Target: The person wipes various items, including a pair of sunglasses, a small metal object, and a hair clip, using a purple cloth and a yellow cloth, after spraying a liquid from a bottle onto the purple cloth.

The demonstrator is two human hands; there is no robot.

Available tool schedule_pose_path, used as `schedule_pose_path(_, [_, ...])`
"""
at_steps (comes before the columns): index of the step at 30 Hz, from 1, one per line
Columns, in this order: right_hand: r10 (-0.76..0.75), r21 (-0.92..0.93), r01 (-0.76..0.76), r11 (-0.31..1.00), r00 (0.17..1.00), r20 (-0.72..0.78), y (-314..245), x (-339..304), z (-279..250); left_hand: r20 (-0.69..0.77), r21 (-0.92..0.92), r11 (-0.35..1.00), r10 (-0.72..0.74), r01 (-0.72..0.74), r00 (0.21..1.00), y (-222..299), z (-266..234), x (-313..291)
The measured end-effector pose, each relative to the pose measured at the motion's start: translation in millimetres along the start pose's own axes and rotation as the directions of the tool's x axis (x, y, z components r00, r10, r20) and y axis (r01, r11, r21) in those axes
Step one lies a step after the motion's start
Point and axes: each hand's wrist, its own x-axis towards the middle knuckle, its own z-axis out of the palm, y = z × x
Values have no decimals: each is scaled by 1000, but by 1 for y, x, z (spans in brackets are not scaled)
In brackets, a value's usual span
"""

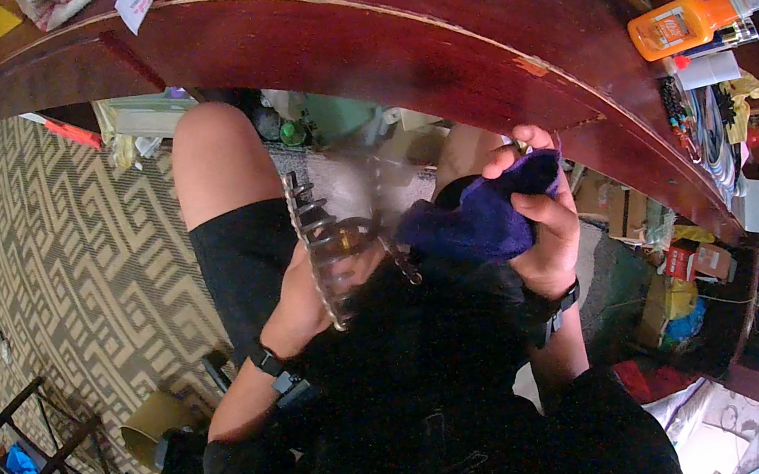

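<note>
A large see-through hair claw clip [320, 258] with long curved teeth is in my left hand [293, 305], above my lap. The fingers of that hand are partly hidden behind the clip. To its right, my right hand [555, 242] grips a bunched dark purple cloth [488, 221] between thumb and fingers. One end of the cloth hangs toward the clip, close to its right-hand row of teeth; whether they touch I cannot tell.
A dark red wooden desk [305, 42] curves in front of my knees. On the right, shelves hold an orange bottle [673, 29], cables and small jars. Patterned flooring [89, 258] lies to the left, with an olive bin [161, 426] and a dark metal rack [43, 428].
</note>
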Motion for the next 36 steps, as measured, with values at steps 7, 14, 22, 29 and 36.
schedule_pose_path(7, [69, 121, -132, 984, 902, 427, -19, -12, 20, -148, 116, 989, -77, 95, 986, 9, 16, -5])
schedule_pose_path(14, [358, -59, -419, 906, 685, 634, -39, -18, 56, -49, 285, 937, -196, 201, 979, 9, 9, -10])
schedule_pose_path(22, [275, -191, -253, 948, 956, 99, -17, 7, 58, 179, 418, 871, -357, 258, 917, 10, 4, -12])
schedule_pose_path(29, [188, -401, -128, 907, 975, 115, -6, 14, 23, 201, 431, 862, -382, 268, 902, 13, 0, -13])
schedule_pose_path(36, [357, -388, -183, 903, 822, 443, 9, 11, 5, 25, 331, 880, -368, 340, 929, 25, 12, -18])
